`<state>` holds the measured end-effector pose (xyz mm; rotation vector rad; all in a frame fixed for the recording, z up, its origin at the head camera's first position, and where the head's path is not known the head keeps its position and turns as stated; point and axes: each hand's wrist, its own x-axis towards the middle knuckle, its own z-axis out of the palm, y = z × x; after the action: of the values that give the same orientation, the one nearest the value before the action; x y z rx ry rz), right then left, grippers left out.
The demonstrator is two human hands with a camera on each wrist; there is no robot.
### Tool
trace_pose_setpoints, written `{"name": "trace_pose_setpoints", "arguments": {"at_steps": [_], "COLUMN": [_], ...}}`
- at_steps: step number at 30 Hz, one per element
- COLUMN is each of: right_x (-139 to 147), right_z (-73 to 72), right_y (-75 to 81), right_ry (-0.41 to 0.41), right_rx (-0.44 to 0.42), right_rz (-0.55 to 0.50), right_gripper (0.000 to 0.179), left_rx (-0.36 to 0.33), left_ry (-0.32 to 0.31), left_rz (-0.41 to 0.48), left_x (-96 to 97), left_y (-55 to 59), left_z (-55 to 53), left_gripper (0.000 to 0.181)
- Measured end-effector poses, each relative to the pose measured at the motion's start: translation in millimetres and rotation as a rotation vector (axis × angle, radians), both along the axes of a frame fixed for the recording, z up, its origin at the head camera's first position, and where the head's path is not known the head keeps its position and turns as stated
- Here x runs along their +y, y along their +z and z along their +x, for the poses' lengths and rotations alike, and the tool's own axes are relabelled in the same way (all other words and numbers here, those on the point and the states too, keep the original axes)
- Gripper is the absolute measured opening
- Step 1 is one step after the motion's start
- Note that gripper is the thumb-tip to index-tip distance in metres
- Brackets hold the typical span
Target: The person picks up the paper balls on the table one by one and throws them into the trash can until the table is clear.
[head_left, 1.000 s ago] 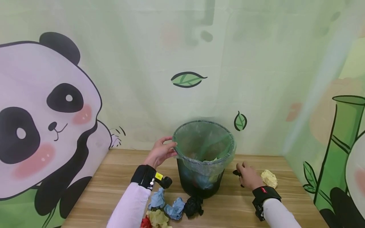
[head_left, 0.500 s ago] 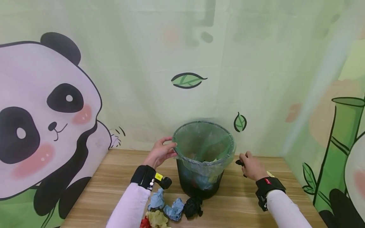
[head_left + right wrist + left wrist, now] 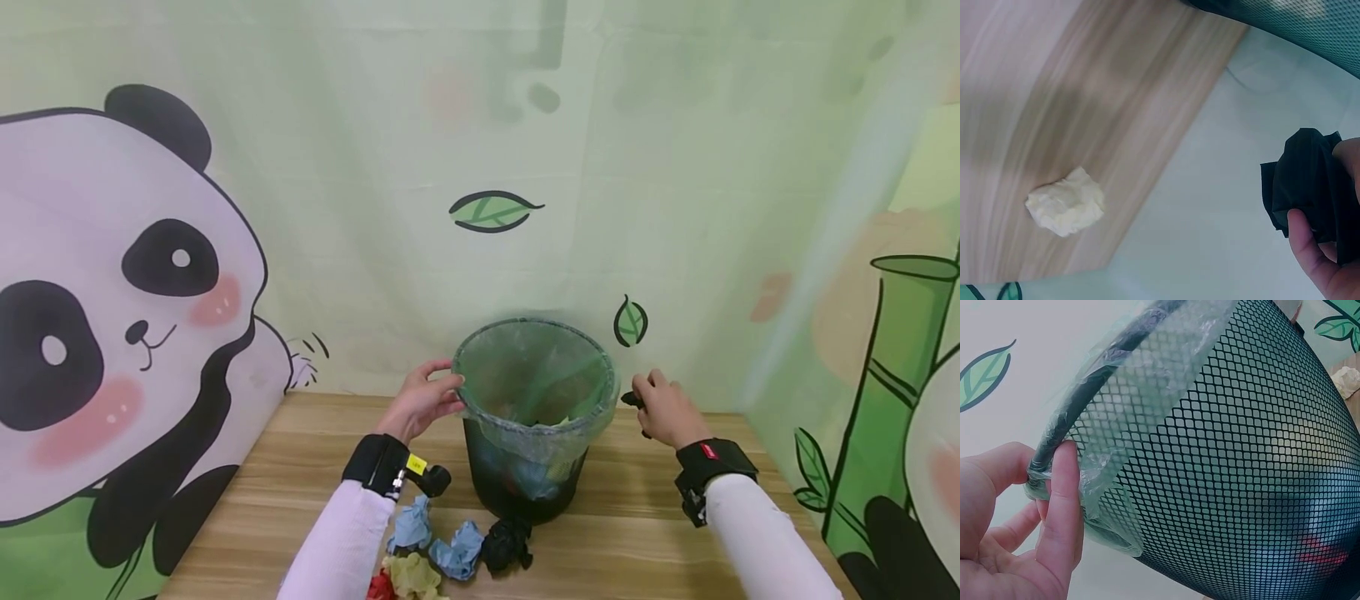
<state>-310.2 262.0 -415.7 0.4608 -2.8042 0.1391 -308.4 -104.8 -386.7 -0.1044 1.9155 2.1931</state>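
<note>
A black mesh wastebasket (image 3: 480, 471) stands upright on the wooden table, lined with a thin green plastic bag (image 3: 517, 371) folded over its rim. My left hand (image 3: 420, 406) pinches that rim on the left side, thumb and fingers on either face of it, as the left wrist view shows. Through the mesh, blue, red and yellowish crumpled paper shows at the bottom. My right hand (image 3: 670, 414) holds a crumpled black paper ball (image 3: 1307, 187) between thumb and fingers, raised right of the wastebasket, a little below rim height.
Two blue paper balls (image 3: 459, 552), a black one (image 3: 507, 544), a yellow one (image 3: 412, 575) and a red one (image 3: 381, 587) lie in front of the wastebasket. A cream paper ball (image 3: 1066, 203) rests on the table's right side. A panda-printed backdrop (image 3: 360, 250) borders the table.
My right hand has lifted upward and slightly right with the black paper ball, hiding the cream one in the head view. My left hand stays at the rim.
</note>
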Motion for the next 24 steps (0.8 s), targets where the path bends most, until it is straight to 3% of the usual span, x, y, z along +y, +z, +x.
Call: {"name": "trace_pose_setpoints", "arguments": {"at_steps": [12, 24], "right_x": [1.0, -3.6], "right_z": [-6.7, -9.6], "right_y": [35.6, 61.5], "right_ry": [-0.011, 0.016], "right_rx": [0.033, 0.068], "right_rz": [0.014, 0.004], "right_gripper": [0.022, 0.020], "left_rx": [-0.006, -0.001], "left_ry": [0.007, 0.012], "left_rz": [-0.003, -0.016], "left_x": [0.9, 0.6], "left_y": [0.4, -2.4], "left_z": [-1.7, -2.7], "left_gripper": [0.041, 0.041]}}
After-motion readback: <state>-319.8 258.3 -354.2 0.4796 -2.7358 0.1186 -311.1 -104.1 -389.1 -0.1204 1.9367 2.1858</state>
